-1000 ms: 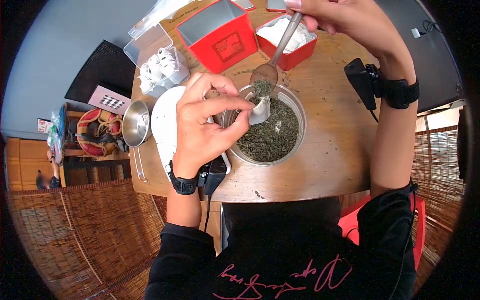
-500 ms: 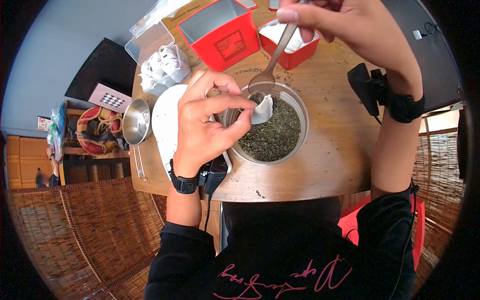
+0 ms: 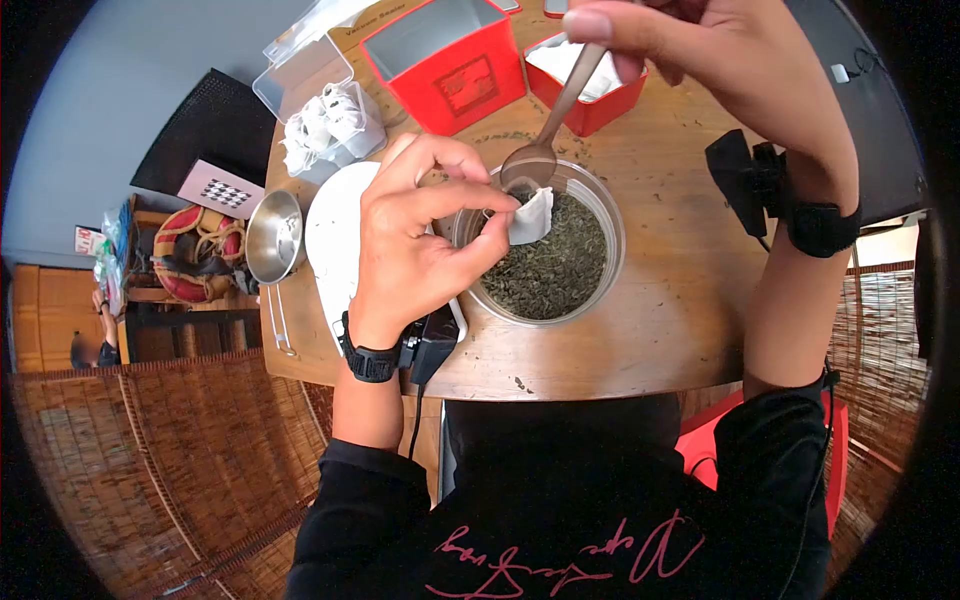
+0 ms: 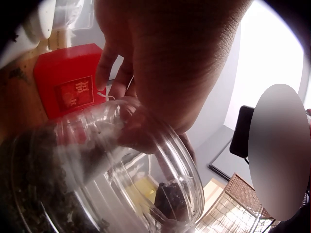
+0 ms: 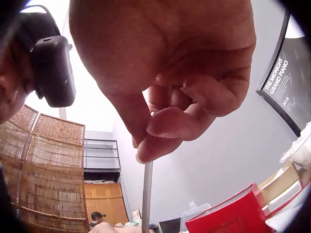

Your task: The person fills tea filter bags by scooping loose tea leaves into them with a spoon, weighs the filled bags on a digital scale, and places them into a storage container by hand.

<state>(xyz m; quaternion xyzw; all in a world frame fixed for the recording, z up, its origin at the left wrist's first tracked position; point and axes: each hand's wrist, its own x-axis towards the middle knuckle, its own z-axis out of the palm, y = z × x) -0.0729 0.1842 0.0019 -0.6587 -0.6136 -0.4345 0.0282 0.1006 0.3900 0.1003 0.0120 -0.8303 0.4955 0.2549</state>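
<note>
My left hand (image 3: 420, 230) pinches the edge of a small white tea bag (image 3: 532, 222) between thumb and fingertips, over a clear round jar (image 3: 615, 265). Dried tea leaves (image 3: 550, 275) fill the jar's lower part. From above, my right hand (image 3: 710, 60) grips the handle of a brownish spoon (image 3: 567, 100); its bowl overlaps the bag's mouth near the far rim. In the right wrist view the handle (image 5: 146, 194) runs down from thumb and fingers. The left wrist view shows the jar wall (image 4: 97, 165) close in front of the hand.
Behind the jar stand a tall red tin (image 3: 465, 90) and a lower red tin (image 3: 610, 105) with white bags inside. A plastic box (image 3: 350, 145) of white pouches, a metal pan (image 3: 270, 250) and a white flat object (image 3: 325, 245) lie left. Loose leaves dot the table.
The spoon's heap of leaves has gone from its bowl, which has tipped down at the bag's mouth. My right hand has come lower and slightly right; the left keeps its pinch.
</note>
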